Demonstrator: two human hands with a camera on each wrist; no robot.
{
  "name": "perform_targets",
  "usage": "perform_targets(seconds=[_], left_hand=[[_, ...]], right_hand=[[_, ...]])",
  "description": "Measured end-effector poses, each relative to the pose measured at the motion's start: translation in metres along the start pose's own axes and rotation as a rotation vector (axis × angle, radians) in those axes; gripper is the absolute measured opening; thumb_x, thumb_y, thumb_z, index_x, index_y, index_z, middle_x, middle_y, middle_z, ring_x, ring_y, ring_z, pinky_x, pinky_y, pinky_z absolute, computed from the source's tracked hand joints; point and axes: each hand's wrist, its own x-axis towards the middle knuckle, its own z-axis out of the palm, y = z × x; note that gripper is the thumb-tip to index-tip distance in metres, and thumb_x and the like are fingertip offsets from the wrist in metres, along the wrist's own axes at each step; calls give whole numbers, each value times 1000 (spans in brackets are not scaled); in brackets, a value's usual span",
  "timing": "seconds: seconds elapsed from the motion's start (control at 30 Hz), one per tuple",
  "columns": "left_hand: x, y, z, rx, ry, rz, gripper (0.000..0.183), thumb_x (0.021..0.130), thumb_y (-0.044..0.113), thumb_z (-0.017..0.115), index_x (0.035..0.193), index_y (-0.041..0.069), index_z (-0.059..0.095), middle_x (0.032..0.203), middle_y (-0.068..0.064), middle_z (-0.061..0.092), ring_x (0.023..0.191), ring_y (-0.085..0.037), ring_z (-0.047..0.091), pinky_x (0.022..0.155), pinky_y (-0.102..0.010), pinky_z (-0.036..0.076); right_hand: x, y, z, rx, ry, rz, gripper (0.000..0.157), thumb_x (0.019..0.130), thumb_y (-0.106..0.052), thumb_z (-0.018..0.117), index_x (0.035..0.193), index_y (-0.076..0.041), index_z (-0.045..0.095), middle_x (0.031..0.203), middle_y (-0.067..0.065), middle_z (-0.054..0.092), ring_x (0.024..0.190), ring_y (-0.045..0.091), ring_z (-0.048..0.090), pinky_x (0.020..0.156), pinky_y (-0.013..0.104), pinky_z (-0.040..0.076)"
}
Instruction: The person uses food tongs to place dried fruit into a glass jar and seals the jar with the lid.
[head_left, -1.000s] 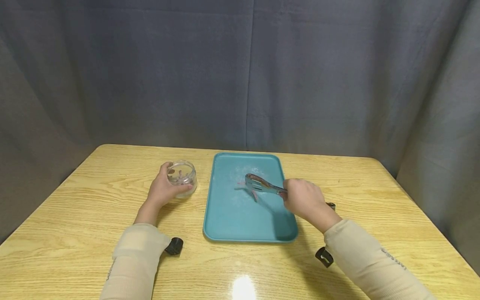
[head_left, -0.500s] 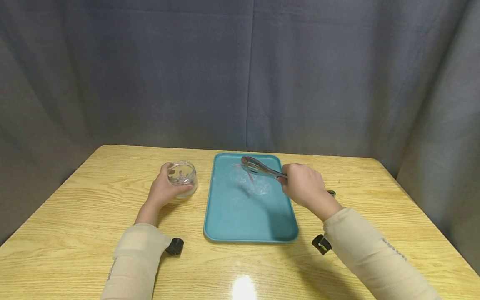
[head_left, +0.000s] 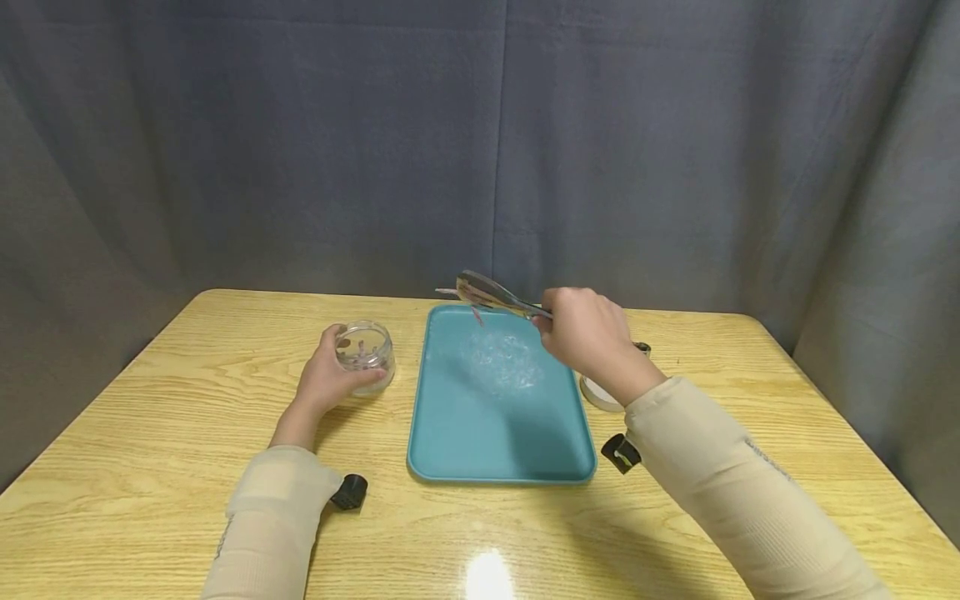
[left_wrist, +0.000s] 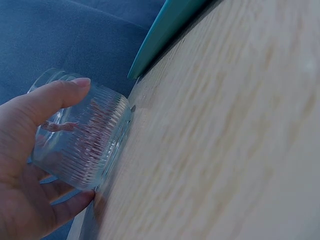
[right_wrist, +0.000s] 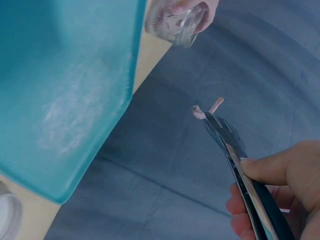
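A clear ribbed jar (head_left: 380, 369) without a lid stands on the table, left of the tray. My left hand (head_left: 327, 377) holds it by the side, thumb and fingers around the glass. Thin pinkish pieces lie inside the jar (left_wrist: 82, 145), as the left wrist view shows. My right hand (head_left: 588, 333) grips metal tongs (head_left: 498, 295) raised over the far end of the tray. Their tips pinch sugary-looking pinkish strips (right_wrist: 216, 105), with two ends sticking out in the right wrist view.
The teal tray (head_left: 480, 442) lies mid-table, with whitish grains (head_left: 504, 360) scattered on its far half. Beside its right edge, partly behind my right wrist, is a round white lid-like object (head_left: 602, 397). A grey curtain (head_left: 480, 150) hangs behind the table.
My right hand has lifted the tongs off the tray with the pinkish strips, moving up, away and left. The lid-like object has come into sight. My left hand stays on the jar.
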Motion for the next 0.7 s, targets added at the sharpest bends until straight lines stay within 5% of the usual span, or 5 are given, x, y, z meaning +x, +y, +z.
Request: perform_targets(seconds=[0.7], left_hand=[[-1, -1, 0, -13, -11, -14, 97, 64, 33, 75, 135, 7, 15, 129, -23, 33, 113, -41, 33, 90, -50, 28]], right_hand=[[26, -56, 2, 70, 1, -43, 28, 85, -24, 55, 59, -15, 48, 51, 0, 39, 47, 16, 41, 41, 29, 29]])
